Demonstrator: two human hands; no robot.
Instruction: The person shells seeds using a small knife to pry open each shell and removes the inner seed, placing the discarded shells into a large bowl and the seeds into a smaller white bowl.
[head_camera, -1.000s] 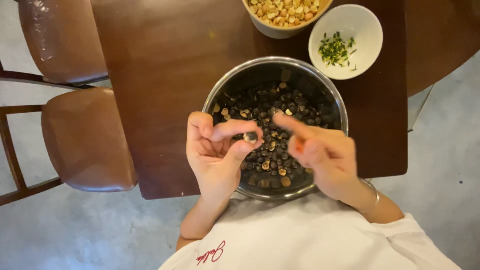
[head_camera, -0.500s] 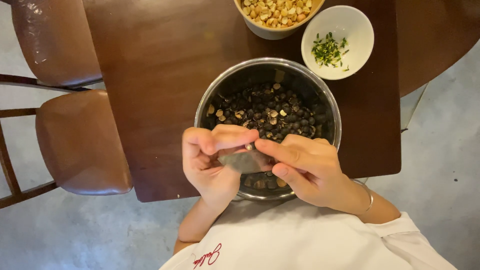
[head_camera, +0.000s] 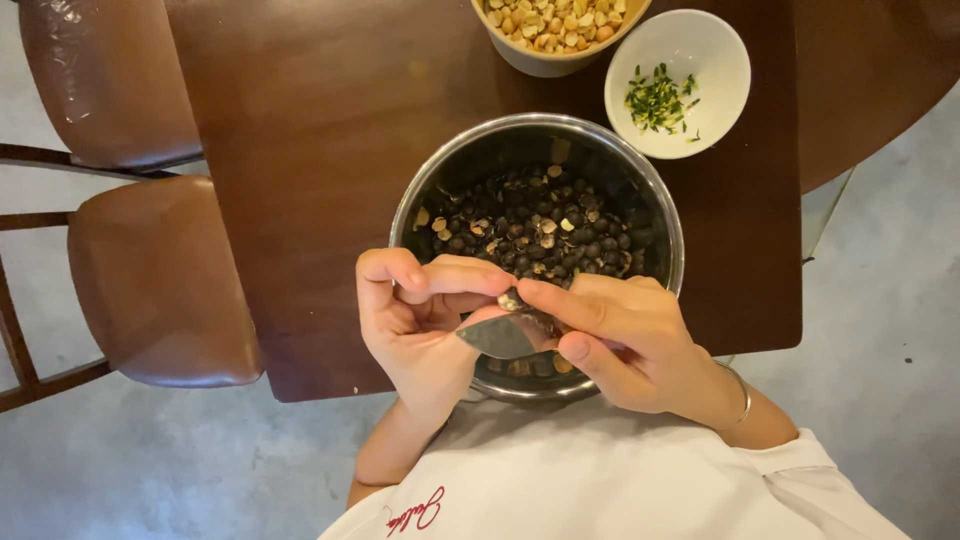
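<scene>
Left hand (head_camera: 420, 325): it is held palm up above the near rim of the steel bowl (head_camera: 660, 215); the fingers are curled, and a small dark seed (head_camera: 511, 300) is pinched between the thumb and the forefinger.
Right hand (head_camera: 625, 340): the fingers are closed around a small knife, and its grey blade (head_camera: 505, 335) is pointed to the left, just below the seed.
Seed: it is seen between the two hands, over the near side of the bowl.
Steel bowl: it is placed on the dark wooden table (head_camera: 320, 150) and is filled with dark seeds and pale shell pieces.
Beige bowl (head_camera: 545, 60): pale peeled kernels are kept in it, behind the steel bowl.
White bowl (head_camera: 700, 120): some green bits are seen inside.
Chairs: a brown seat (head_camera: 150, 280) is placed left of the table.
</scene>
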